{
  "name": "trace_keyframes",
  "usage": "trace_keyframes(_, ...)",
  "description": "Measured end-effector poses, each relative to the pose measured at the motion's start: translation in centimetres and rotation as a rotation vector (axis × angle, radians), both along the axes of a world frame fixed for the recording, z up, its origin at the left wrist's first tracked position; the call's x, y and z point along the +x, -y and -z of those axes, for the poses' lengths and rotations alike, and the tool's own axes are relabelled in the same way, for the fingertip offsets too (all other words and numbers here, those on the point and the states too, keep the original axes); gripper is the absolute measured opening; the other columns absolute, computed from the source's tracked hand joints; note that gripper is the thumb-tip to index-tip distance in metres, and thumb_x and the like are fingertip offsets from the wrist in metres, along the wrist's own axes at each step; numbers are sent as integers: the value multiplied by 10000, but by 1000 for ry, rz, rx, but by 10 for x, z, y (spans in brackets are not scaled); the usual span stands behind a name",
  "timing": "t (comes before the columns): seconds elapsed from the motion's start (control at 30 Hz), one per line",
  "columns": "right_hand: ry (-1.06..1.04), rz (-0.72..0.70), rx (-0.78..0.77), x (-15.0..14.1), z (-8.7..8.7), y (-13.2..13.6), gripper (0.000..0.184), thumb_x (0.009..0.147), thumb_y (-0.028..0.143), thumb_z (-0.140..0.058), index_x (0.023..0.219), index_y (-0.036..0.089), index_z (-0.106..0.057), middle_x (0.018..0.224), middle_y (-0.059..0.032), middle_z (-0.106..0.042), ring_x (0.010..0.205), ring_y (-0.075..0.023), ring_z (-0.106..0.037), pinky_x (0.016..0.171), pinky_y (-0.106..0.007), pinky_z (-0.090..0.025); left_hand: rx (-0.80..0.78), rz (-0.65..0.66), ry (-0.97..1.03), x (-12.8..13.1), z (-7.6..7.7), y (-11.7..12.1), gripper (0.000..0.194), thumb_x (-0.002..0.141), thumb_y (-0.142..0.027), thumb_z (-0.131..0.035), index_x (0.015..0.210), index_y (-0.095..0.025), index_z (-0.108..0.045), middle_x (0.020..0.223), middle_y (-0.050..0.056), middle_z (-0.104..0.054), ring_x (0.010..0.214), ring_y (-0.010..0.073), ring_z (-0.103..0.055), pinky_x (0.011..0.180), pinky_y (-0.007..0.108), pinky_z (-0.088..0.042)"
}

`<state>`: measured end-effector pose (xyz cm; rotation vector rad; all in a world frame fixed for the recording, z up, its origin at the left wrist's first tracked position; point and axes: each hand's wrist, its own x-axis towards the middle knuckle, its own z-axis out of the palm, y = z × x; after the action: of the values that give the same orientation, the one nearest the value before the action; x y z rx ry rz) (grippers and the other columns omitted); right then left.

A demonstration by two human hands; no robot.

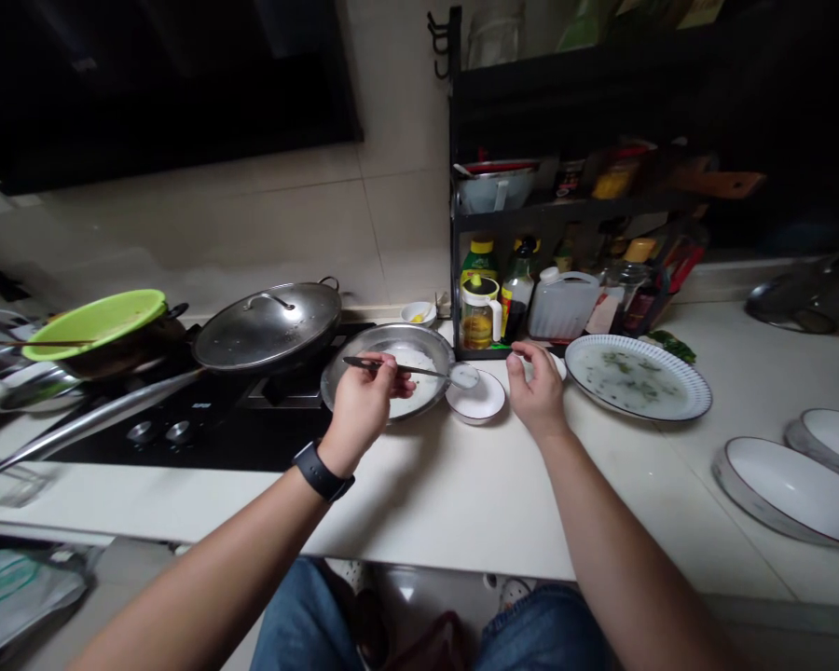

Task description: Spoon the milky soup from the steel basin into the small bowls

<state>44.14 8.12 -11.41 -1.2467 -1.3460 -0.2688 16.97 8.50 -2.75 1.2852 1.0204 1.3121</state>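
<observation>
A black watch (pixel 323 472) circles the left wrist (pixel 336 449) (both forearms (pixel 252 540) are bare), with blue jeans (pixel 308 620) and white, dark-dotted footwear (pixel 350 570) worn below.

A dark-handled spoon (pixel 433 374) with pale contents in its head extends rightward, close to level, above a small white bowl (pixel 476 403) with a dark rim; just left, a round metal basin (pixel 391 336) holds white material.
</observation>
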Motion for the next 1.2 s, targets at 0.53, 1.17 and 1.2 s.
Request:
trace_keyframes(0.53, -8, 1, 12, 2, 0, -1, 268, 1010, 397, -541, 1140, 196, -662, 1130, -160, -727, 1099, -301, -678, 968, -505, -559, 1001, 332, -737, -2, 33, 40, 252, 1010, -102, -488, 1195, -180, -640, 1123, 157, -749, 1015, 227, -737, 856, 353, -608)
trace_keyframes(1.17, -16, 13, 1, 2, -2, 0, 305, 1013, 445, -532, 1134, 200, -668, 1123, -154, -728, 1081, -289, -685, 965, -493, -566, 228, -187, -468, -38, 45, -11, 286, 943, -436, -625, 1036, -165, -622, 781, 77, -741, 683, 216, -750, 595, 295, -583)
trace_keyframes(1.2, -17, 13, -1, 3, -2, 0, 307, 1014, 447, -531, 1135, 200, -668, 1125, -154, -727, 1084, -290, -684, 966, -493, -565, 219, -177, -465, -37, 46, -8, 293, 945, -443, -622, 1035, -164, -619, 786, 80, -742, 680, 214, -750, 590, 295, -585)
